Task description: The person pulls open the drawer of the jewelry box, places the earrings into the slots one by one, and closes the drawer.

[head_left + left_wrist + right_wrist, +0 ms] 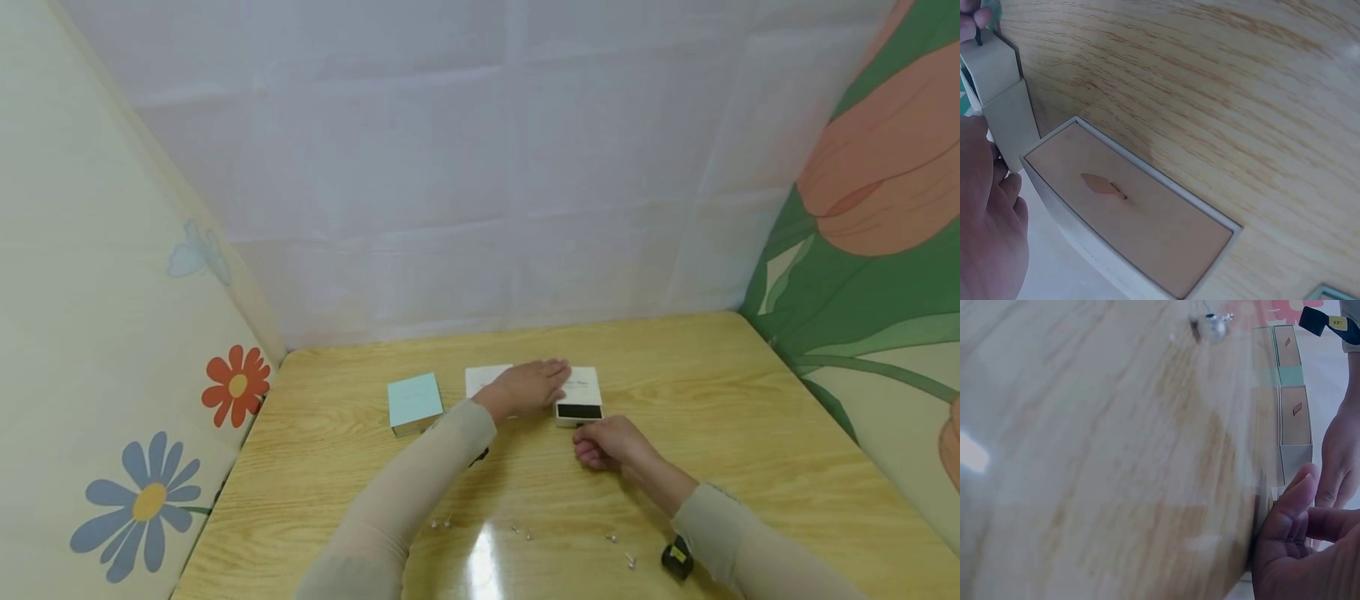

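Note:
In the head view a white drawer box [581,384] lies on the table, its drawer pulled partly out toward me and black inside [579,411]. My left hand [527,387] reaches over from the left, fingers extended onto the box's upper left part. At the drawer's front, my right hand [611,442] pinches a small dark pull tab [979,37] between thumb and finger, as the left wrist view shows. Beside it stands a second white box [486,377], partly hidden by my left hand; its tan front bears a small leather tab [1100,184].
A light teal box [416,400] stands at the left. Several small earrings lie along the near side of the table, one with a pearl [1213,327]. A black item with a yellow label [677,558] is at my right sleeve. Fabric walls enclose the table's back and sides.

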Motion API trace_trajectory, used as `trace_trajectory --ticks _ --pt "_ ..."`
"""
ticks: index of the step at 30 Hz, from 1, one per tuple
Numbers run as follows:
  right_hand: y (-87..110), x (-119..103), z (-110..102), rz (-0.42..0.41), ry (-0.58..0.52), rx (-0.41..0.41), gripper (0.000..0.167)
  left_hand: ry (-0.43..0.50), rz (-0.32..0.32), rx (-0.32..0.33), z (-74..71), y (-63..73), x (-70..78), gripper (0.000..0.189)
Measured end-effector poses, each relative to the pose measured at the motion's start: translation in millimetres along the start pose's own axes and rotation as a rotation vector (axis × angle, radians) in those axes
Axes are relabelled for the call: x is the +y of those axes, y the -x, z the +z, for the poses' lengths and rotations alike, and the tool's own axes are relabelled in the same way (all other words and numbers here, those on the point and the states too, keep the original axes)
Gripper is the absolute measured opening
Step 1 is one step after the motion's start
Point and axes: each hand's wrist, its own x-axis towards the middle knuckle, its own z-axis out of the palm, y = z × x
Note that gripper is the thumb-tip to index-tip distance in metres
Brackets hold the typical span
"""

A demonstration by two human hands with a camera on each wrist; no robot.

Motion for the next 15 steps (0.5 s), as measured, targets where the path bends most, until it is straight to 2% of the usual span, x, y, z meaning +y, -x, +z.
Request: trace_trajectory --ticks 15 --pt "3.8 3.5 0.5 -0.006 0.001 0.005 0.02 -0.001 -0.004 -0.002 0.5 0.1 -0.4 0.058"
